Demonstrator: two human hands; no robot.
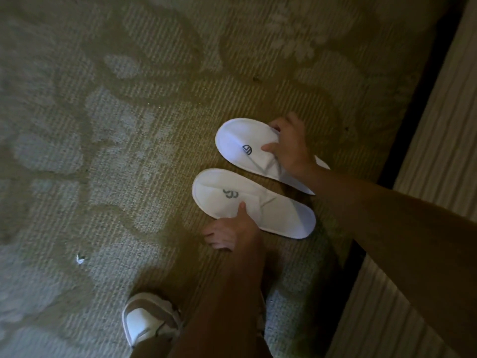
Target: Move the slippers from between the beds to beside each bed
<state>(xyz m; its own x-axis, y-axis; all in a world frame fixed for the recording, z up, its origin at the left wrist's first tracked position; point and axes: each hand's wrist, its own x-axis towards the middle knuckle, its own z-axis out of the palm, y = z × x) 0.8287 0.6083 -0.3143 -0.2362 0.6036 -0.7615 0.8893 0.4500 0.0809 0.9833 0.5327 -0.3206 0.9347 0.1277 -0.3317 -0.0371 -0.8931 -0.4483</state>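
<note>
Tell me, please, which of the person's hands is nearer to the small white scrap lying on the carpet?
Left. The left hand rests on the near slipper's edge, on the side of the white scrap. The right hand is farther off, on the far slipper beside the bed.

Small grey logo marks on both slippers (254,202) (letters not legible)

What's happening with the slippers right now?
Left hand on near slipper, right hand on far slipper. Both slippers flat on carpet beside bed. Nothing in the way.
</note>
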